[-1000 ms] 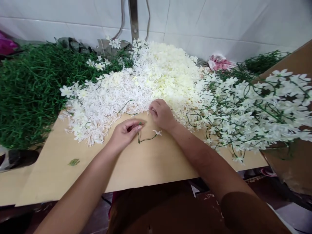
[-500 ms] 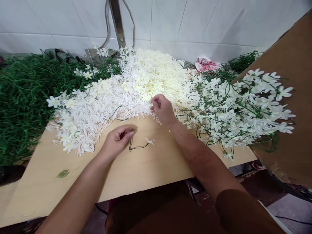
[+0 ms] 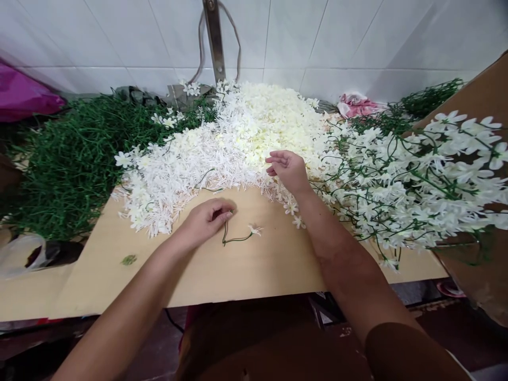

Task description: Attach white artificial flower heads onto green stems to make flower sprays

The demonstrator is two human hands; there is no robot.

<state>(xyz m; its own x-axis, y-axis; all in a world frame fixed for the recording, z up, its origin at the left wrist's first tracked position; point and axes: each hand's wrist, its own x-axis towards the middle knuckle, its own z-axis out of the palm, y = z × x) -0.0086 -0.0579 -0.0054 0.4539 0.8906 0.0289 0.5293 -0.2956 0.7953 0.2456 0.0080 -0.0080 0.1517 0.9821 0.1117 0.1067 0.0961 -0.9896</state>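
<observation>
We pinch one green stem (image 3: 238, 240), tipped with one white flower (image 3: 255, 230), in our left fingers (image 3: 226, 216) over the tabletop (image 3: 238, 278); our right fingers (image 3: 278, 160), loosely parted and seemingly empty, hover before one pale flower heap (image 3: 278, 114).

The thin green stem (image 3: 237, 240) was bent sharply, with one end in the left hand (image 3: 208, 219); the other end bore a small white flower (image 3: 255, 230). Beyond lay the loose heap of white and pale-yellow blossoms (image 3: 278, 116).

The left hand (image 3: 207, 219) partly hides the green stem (image 3: 238, 239); the right edge crops brown cardboard (image 3: 486, 103).
</observation>
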